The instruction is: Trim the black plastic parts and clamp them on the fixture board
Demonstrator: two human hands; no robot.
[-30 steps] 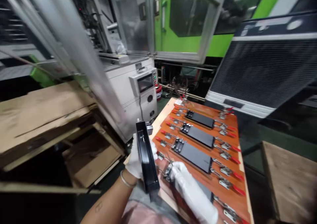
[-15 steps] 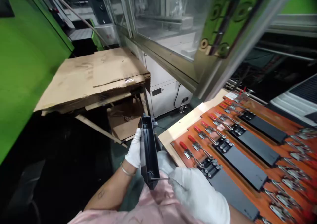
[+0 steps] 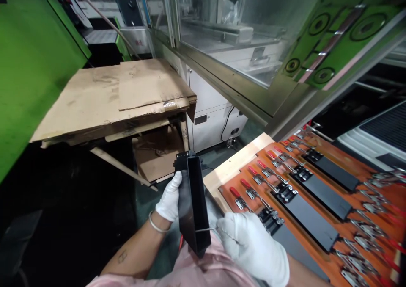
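My left hand (image 3: 169,197), in a white glove, grips a long, hollow black plastic housing (image 3: 186,213) by its left side, near the far end. The open side of the housing faces up and to the right, and a small bracket-like block sticks out at its far end. Closed in a pinch, my gloved right hand (image 3: 255,249) holds a thin metal rod tool (image 3: 207,229), whose far end crosses the rim of the housing at its near end. Whether the tip touches the plastic I cannot tell.
To the right, an orange fixture board (image 3: 236,202) carries red-handled toggle clamps (image 3: 256,173) and several grey-black panels (image 3: 309,215). A cardboard-covered table (image 3: 95,96) stands ahead left, beside a green machine (image 3: 28,67). A metal-framed glass door (image 3: 269,96) leans into view above the board.
The housing has been turned, so more of its left outer wall and end block shows. The rod tool remains at its near end. My view has shifted slightly.
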